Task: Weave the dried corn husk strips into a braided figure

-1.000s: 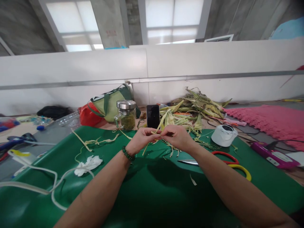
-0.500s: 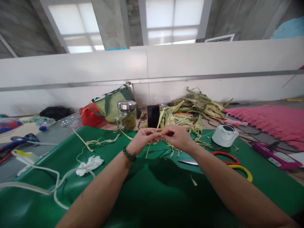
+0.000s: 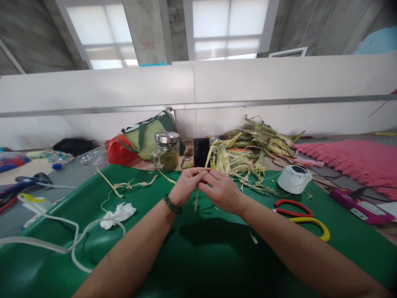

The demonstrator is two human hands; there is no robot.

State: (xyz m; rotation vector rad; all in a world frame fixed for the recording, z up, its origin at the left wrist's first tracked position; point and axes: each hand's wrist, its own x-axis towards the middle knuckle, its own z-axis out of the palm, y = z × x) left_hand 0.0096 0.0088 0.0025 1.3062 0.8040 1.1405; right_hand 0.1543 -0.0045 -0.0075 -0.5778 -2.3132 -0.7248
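My left hand [image 3: 185,185], with a green bead bracelet [image 3: 171,204] at its wrist, pinches a pale corn husk strip [image 3: 208,159]. Against it, fingertips touching, my right hand [image 3: 221,188] is closed on the same strip. One end of the strip points up past the fingers, and a thin end hangs below them. The spot where the fingers meet is partly hidden. Just behind my hands a dark phone [image 3: 201,152] stands upright. Scissors [image 3: 310,218] with one red and one yellow handle lie under my right forearm, which hides their blades.
A green mat [image 3: 198,256] covers the work surface. Behind it stand a lidded glass jar [image 3: 169,155], a green bag [image 3: 145,138] and a heap of corn husks [image 3: 263,138]. A white roll [image 3: 294,179] sits right; crumpled tissue [image 3: 118,215] and a white cable [image 3: 74,244] lie left.
My right hand has moved slightly left and down, closer against my left hand. My right forearm now covers the scissor blades. Both hands keep hold of the strip.
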